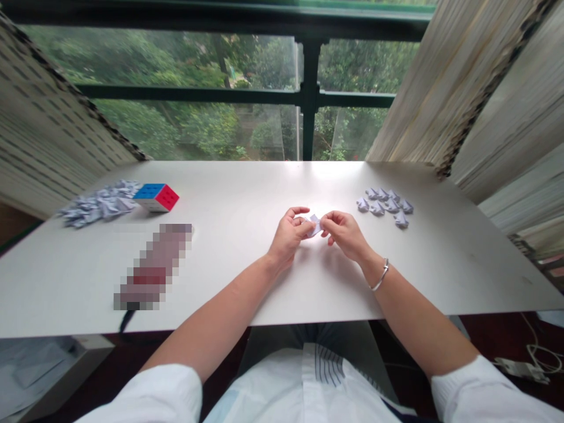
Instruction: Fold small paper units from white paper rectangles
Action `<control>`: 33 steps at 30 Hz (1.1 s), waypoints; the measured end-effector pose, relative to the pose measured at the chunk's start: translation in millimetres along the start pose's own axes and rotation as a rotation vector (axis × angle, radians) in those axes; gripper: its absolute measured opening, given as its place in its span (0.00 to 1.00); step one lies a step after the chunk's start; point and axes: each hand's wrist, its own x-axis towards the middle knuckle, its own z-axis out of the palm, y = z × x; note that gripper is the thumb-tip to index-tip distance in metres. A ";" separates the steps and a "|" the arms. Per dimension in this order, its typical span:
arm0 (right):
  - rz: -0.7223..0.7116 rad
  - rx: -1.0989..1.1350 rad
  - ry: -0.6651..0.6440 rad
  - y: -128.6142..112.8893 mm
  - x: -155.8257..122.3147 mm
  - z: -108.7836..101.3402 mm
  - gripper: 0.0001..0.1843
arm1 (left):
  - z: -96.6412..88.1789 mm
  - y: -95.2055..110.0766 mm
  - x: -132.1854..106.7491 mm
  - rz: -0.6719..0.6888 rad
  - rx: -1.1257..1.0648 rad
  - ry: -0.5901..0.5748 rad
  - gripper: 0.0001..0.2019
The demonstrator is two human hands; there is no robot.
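Note:
A small piece of folded white paper (314, 225) is held just above the middle of the table, pinched between both hands. My left hand (291, 234) grips its left side with thumb and fingers. On its right side, the thumb and forefinger of my right hand (343, 232) close on the edge. Fingertips cover part of the paper, so its full shape is hidden. To the right of my right hand lies a group of several small folded paper pieces (391, 205). A larger heap of folded paper pieces (99, 202) lies at the far left.
A puzzle cube (156, 198) with blue and red faces sits beside the heap. In front of it lies a blurred-out flat object (154, 267) with a dark strap. The white table (247, 188) meets a window at the back, with curtains (409, 88) either side.

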 end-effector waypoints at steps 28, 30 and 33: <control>-0.250 -0.180 0.012 -4.9 -5.5 -8.2 0.15 | -5.1 6.6 -4.7 0.052 0.159 -0.123 0.16; -0.352 -0.232 0.048 -6.6 -6.4 -9.9 0.14 | -5.3 8.8 -4.0 0.059 0.101 -0.068 0.17; -0.572 -0.382 0.033 -8.7 -8.3 -12.7 0.11 | -5.6 11.2 -2.7 0.069 0.026 -0.005 0.19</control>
